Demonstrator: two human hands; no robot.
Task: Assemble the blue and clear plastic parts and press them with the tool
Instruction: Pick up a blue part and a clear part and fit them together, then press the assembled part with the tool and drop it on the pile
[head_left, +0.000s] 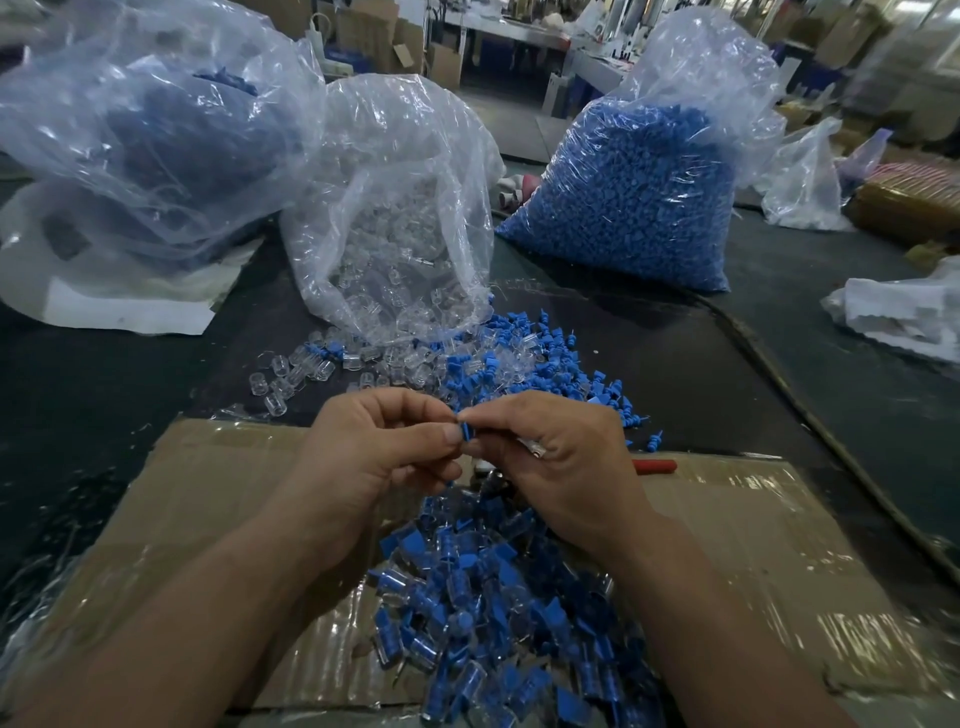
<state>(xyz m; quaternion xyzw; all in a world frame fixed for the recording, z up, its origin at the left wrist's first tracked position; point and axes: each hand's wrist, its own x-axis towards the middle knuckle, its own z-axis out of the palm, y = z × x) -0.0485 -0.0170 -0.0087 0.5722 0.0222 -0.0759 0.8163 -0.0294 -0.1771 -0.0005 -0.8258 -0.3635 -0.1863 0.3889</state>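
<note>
Pinching one blue part (466, 435) between them, the left hand (374, 457) and right hand (561, 467) are working above the cardboard (208, 493); keeping it square to a clear cap (275, 404) is looking key before the red-handled tool (655, 466) presses.

This is a factory workshop: big plastic bags of blue parts (628, 202) and clear parts (395, 260) stand on the dark worktop (104, 389), with cardboard boxes (441, 62) behind.

L grip (374, 452), R grip (561, 467): bare hands, short-trimmed thumbnail (453, 435); forearms (208, 597) bare to frame edge.
</note>
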